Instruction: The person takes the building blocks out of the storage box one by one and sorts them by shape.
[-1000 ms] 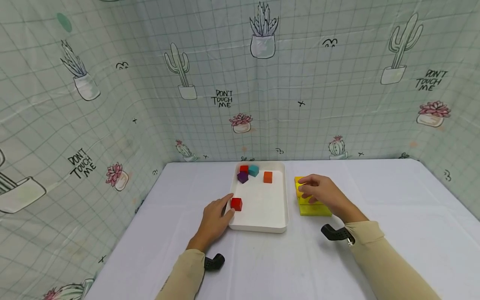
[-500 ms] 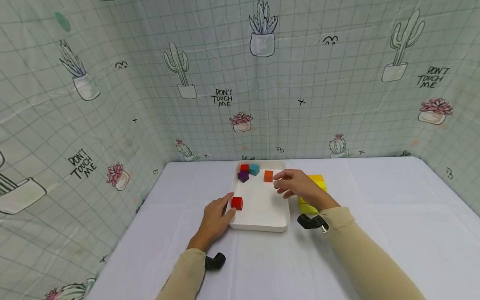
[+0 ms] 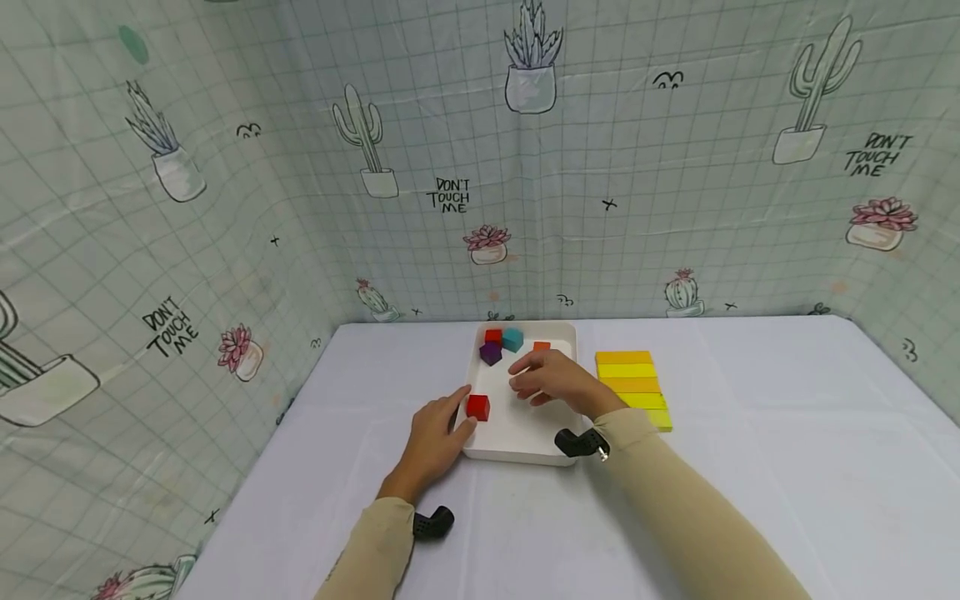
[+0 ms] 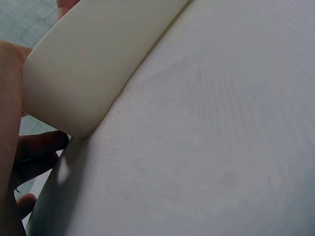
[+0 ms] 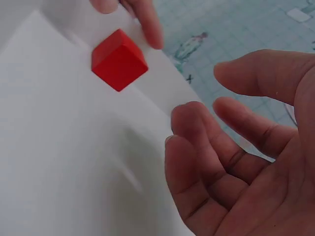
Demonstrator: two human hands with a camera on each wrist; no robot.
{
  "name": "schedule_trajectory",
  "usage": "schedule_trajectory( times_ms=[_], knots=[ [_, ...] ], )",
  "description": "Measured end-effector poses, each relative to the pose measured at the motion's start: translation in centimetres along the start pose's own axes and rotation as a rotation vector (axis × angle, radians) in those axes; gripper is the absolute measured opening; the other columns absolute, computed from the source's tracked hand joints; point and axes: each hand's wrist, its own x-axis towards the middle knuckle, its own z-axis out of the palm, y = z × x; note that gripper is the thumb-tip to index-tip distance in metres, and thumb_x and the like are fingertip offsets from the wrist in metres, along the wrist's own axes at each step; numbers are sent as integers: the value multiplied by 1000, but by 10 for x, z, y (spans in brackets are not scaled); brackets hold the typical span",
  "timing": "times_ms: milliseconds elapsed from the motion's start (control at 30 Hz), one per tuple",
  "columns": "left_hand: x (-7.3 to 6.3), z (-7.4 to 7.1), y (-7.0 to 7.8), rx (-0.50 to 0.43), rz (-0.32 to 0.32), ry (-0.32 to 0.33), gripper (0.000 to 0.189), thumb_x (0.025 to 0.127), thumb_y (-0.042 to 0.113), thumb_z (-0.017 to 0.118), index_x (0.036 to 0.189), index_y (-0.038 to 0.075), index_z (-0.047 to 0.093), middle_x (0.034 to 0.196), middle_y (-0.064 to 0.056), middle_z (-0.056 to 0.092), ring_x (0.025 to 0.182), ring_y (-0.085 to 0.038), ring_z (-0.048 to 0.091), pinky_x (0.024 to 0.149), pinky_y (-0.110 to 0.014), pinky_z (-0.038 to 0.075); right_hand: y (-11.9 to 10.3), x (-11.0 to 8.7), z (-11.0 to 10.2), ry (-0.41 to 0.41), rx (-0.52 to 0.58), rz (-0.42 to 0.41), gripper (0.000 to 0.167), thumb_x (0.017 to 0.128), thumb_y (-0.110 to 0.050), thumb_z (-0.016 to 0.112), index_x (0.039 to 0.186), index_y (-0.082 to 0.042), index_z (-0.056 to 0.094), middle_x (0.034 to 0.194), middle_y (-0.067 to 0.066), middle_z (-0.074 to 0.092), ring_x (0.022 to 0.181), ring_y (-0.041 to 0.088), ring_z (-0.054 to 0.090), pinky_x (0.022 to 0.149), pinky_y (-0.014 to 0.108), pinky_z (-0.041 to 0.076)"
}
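A white tray (image 3: 517, 454) lies on the table with several small coloured blocks inside. My left hand (image 3: 431, 437) holds its near left edge, thumb and forefinger over the rim; the left wrist view shows other fingers outside the tray wall (image 4: 83, 64). Close to these fingertips sits a red cube (image 3: 477, 407). Over the tray's right half hovers my right hand (image 3: 555, 382), its fingers loosely bent and nothing between them, as the right wrist view confirms. Partly behind it shows an orange block (image 3: 542, 345). At the far left inside are a red block (image 3: 492, 336), a teal block (image 3: 513, 339) and a purple block (image 3: 491, 353).
Right of the tray lies a row of yellow strips (image 3: 636, 385) in alternating shades. A white cloth covers the table (image 3: 750, 467). Patterned curtain walls (image 3: 585, 250) stand behind and on both sides.
My right hand has moved left from above the yellow strips to over the tray, uncovering the strips and partly covering the orange block. The left hand stays at the tray edge.
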Motion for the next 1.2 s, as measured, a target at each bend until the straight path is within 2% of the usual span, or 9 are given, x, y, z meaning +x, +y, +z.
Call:
schedule_trajectory(
  times_ms=[333, 533, 833, 1000, 1100, 1200],
  knots=[
    [0, 0, -2, 1, 19, -7, 59, 96, 34, 59, 152, 22, 46, 143, -9, 56, 131, -32, 48, 112, -60, 30, 2, 17, 20, -16, -32, 55, 38, 89, -20, 73, 125, -7, 67, 103, 8, 70, 90, 26, 65, 78, 31, 57],
    [0, -1, -3, 1, 5, -10, 63, 92, 37, 62, 152, 21, 46, 143, -9, 56, 132, -33, 46, 111, -61, 31, 2, 26, 30, -71, -35, 44, 33, 88, -17, 73, 119, -9, 69, 106, 5, 69, 95, 25, 63, 82, 32, 57],
    [0, -2, -3, -20, 35, -13, 65, 94, 50, 59, 151, 20, 47, 143, -10, 55, 132, -35, 45, 113, -60, 28, 1, 28, 38, -94, -216, 2, 28, 89, -23, 75, 115, -12, 73, 103, -1, 70, 92, 21, 58, 78, 29, 53],
    [0, -2, -4, -18, 29, -13, 68, 94, 55, 59, 152, 21, 47, 144, -9, 55, 133, -34, 45, 113, -60, 28, -1, 29, 44, -81, -354, -36, 27, 88, -28, 76, 111, -14, 77, 94, -3, 68, 79, 17, 55, 69, 26, 48],
    [0, -1, -4, -10, 24, -16, 69, 94, 58, 57, 152, 22, 46, 145, -8, 54, 133, -34, 45, 113, -60, 28, -2, 28, 45, -73, -386, -32, 25, 88, -30, 76, 108, -15, 79, 88, -2, 67, 75, 16, 54, 65, 25, 45],
    [0, -2, -3, -8, 21, -19, 70, 94, 59, 57, 152, 22, 46, 146, -9, 54, 134, -35, 45, 112, -62, 29, -1, 27, 44, -67, -375, -26, 24, 88, -29, 76, 106, -15, 80, 90, -3, 68, 78, 16, 55, 67, 26, 47]
  ],
)
